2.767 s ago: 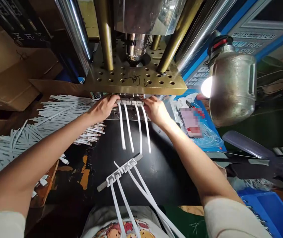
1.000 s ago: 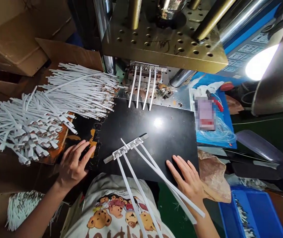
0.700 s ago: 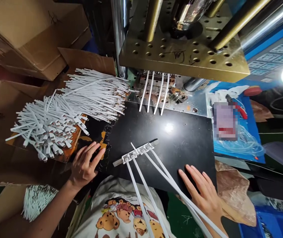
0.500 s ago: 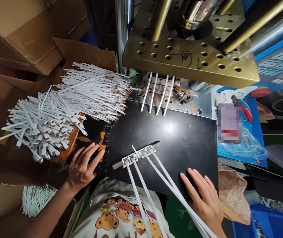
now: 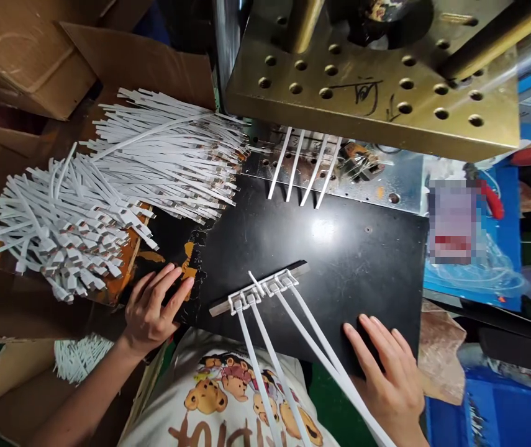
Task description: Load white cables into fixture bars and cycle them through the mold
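Note:
My left hand (image 5: 156, 310) lies on the dark, worn left edge of the table, fingers spread, holding nothing. On the right, my right hand (image 5: 386, 366) rests with stretched fingers on the front right of the black tabletop (image 5: 367, 273). Between the hands lies a metal strip (image 5: 221, 308) carrying a white moulded frame (image 5: 258, 290) with several connector ends. From it, white flat cables (image 5: 309, 323) run toward my body, touched by neither hand as far as I can see. Several more white cables (image 5: 293, 164) stick out from under the press, their other ends hidden.
A brass-coloured press plate (image 5: 372, 99) with holes hangs over the metal bed (image 5: 405, 180) at the back. Piles of white cables (image 5: 167, 155) with plugs lie on the left beside cardboard boxes (image 5: 27, 56). Red-handled pliers (image 5: 491, 198) and a blue bin (image 5: 512, 403) are on the right.
The camera view has shifted slightly closer and tilted. Both hands, the strip and the cables stay in place on the table.

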The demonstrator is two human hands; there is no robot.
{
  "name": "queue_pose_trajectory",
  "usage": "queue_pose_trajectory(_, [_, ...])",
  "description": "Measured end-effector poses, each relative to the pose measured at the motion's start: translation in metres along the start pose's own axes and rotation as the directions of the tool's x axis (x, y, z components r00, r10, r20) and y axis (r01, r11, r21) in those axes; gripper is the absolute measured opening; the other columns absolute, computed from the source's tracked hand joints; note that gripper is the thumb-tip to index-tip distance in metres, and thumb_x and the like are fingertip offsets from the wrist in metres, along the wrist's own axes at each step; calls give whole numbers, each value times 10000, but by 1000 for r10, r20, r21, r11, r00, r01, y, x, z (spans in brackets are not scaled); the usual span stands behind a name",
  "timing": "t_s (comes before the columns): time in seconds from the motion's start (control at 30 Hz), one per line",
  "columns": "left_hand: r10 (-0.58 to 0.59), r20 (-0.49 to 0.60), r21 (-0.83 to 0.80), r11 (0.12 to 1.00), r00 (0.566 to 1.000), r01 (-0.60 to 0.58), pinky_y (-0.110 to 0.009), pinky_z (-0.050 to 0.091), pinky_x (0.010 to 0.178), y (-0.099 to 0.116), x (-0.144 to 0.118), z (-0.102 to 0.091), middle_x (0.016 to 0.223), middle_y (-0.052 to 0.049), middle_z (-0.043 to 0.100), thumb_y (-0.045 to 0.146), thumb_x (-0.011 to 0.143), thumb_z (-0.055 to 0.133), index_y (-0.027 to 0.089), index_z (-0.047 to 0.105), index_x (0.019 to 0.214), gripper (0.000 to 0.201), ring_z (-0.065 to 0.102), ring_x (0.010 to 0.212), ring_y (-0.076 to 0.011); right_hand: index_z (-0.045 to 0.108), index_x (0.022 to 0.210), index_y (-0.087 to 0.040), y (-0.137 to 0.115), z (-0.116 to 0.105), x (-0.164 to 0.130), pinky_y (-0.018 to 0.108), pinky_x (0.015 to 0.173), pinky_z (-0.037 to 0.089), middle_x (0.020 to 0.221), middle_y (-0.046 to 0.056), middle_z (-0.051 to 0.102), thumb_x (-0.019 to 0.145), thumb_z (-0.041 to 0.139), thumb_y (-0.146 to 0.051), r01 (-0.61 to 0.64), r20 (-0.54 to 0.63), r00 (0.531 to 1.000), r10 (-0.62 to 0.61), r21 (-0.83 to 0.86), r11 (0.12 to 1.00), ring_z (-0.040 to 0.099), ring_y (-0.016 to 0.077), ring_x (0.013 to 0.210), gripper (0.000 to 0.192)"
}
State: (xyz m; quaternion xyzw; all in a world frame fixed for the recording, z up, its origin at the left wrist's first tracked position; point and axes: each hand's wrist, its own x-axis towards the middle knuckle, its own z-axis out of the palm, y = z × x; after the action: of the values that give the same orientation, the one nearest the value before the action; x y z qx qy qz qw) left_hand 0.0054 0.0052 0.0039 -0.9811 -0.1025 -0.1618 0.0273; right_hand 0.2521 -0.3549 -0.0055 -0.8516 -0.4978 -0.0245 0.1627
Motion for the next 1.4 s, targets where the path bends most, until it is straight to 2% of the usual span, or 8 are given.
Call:
queue_pose_trajectory(0.4, [-41,90,-3,999,995,42,-505,425,1076,3,2,-9,1329,-183,606,69,786,556,189,497,1405,633,537,1322,-327,292,1589,-312,0,4,4,580,1155,375,1595,71,368,911,490,-77,73,-16,997,-74,-55,996,478,356,1375,745])
queue_pose_trajectory(0.6, [7,106,-160,987,994,11,-544,437,964,20,11,-28,1305,-234,588,644,948,454,135,520,1391,678,585,1192,-378,311,1583,-304,5,-16,9,659,1092,402,1537,146,434,970,555,-338,117,93,988,-121,40,992,505,415,1330,661])
queue_pose_trajectory(0.83, [57,89,-241,970,994,-34,-322,484,701,38,51,-23,912,-64,647,213,973,576,125,628,1093,158,639,776,-178,450,1489,-251,-27,-20,100,453,1030,515,1357,143,588,1009,540,-301,128,11,991,-137,279,952,583,290,1231,491])
queue_pose_trajectory(1.0, [183,100,-254,955,978,-153,-281,504,649,23,79,-10,839,-29,569,110,980,513,114,584,1226,257,597,687,-150,696,1191,-219,-17,-3,155,356,823,576,1050,95,716,1031,497,-231,281,64,932,-356,495,822,668,214,936,256])
queue_pose_trajectory(1.2, [321,80,-387,882,944,-268,-317,531,734,18,115,8,839,-40,563,59,976,473,108,590,1118,190,585,789,-188,752,1003,-199,0,-3,197,269,733,558,951,66,741,968,530,-118,209,206,872,-444,664,718,707,169,804,239])
queue_pose_trajectory(1.27, [356,43,-396,864,934,-311,-320,527,725,22,123,12,838,-42,561,51,973,470,105,586,1120,195,579,786,-190,724,897,-175,-8,9,220,223,636,526,784,14,709,920,519,-67,86,229,913,-337,700,709,679,131,636,232])
queue_pose_trajectory(1.33, [373,12,-397,853,928,-338,-316,526,724,26,128,15,846,-46,565,56,971,481,100,581,1145,206,588,790,-188,671,846,-160,-13,23,241,187,562,489,700,-25,652,873,458,-16,-95,195,978,-72,729,677,641,101,537,259])
queue_pose_trajectory(1.4, [371,-20,-393,851,929,-348,-312,532,739,26,128,17,843,-46,570,63,968,499,102,580,1169,221,598,788,-184,628,833,-161,-5,31,250,178,557,489,705,-29,632,843,407,-7,-203,114,977,182,760,618,642,97,543,269])
